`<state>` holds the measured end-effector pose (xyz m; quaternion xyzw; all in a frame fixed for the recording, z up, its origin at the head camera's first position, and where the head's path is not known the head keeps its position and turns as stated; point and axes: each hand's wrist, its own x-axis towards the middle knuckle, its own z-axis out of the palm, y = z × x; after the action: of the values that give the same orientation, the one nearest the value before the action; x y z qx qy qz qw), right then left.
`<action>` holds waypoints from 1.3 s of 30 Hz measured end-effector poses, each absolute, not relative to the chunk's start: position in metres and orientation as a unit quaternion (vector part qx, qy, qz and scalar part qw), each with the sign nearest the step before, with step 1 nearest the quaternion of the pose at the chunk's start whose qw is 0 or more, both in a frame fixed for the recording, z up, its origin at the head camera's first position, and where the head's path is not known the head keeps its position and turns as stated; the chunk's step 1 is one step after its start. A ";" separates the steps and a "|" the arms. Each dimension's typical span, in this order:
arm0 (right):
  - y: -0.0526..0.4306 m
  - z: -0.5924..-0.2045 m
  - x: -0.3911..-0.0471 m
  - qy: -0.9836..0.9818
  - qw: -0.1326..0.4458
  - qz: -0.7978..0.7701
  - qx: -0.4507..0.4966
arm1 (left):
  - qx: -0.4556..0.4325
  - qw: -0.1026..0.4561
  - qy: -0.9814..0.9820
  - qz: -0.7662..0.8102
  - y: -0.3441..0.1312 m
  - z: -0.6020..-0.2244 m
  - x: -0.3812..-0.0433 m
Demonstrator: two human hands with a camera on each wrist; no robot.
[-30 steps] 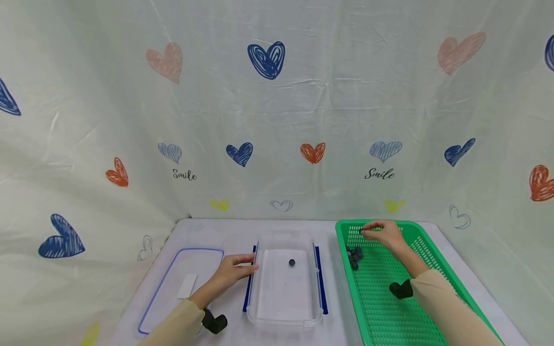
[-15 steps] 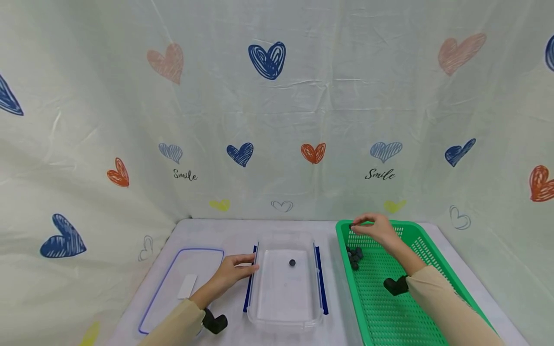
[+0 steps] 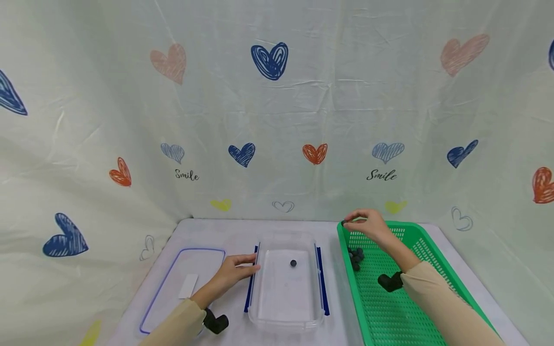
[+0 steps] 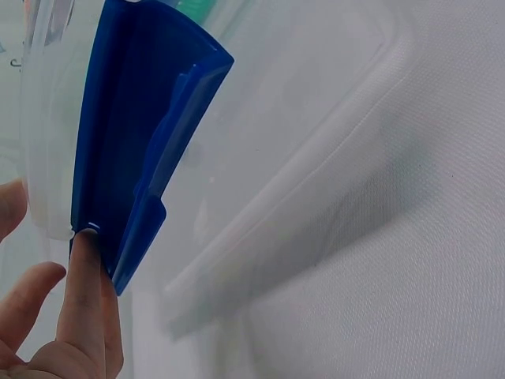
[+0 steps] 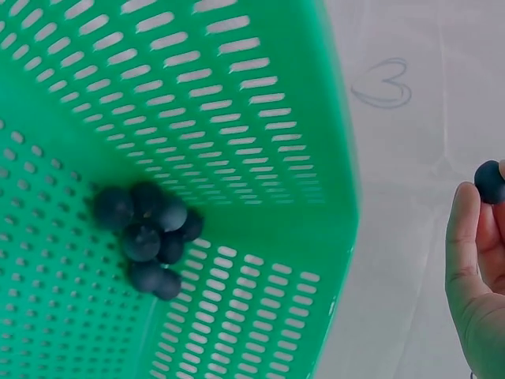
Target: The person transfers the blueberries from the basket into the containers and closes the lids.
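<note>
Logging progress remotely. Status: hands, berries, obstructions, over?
Right hand pinching dark berry near green basket. Left hand touching clear box. One berry in box, other berries clustered in basket. Lid off, nothing visibly blocking box.

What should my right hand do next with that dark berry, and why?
Probably carry the dark berry to the clear container and lower it in: the right hand pinches it near a corner of the green basket, another berry already lies in the container, and the left hand touches its blue flap.
</note>
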<state>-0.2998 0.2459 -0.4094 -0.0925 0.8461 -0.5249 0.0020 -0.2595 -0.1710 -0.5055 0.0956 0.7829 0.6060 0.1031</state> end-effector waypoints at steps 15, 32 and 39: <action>0.213 -0.399 -0.308 0.830 0.018 -0.546 -0.111 | 0.105 0.106 0.780 0.608 -0.172 -0.510 -0.261; 0.176 -0.396 -0.315 0.822 0.028 -0.551 -0.144 | 0.090 0.105 0.788 0.601 -0.170 -0.507 -0.260; 0.164 -0.399 -0.316 0.824 0.026 -0.548 -0.144 | 0.090 0.103 0.784 0.606 -0.170 -0.505 -0.259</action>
<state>-0.3157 0.1643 -0.3994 -0.1441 0.8237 -0.5478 0.0262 -0.2586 -0.1704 -0.5046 0.0903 0.7839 0.6055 0.1034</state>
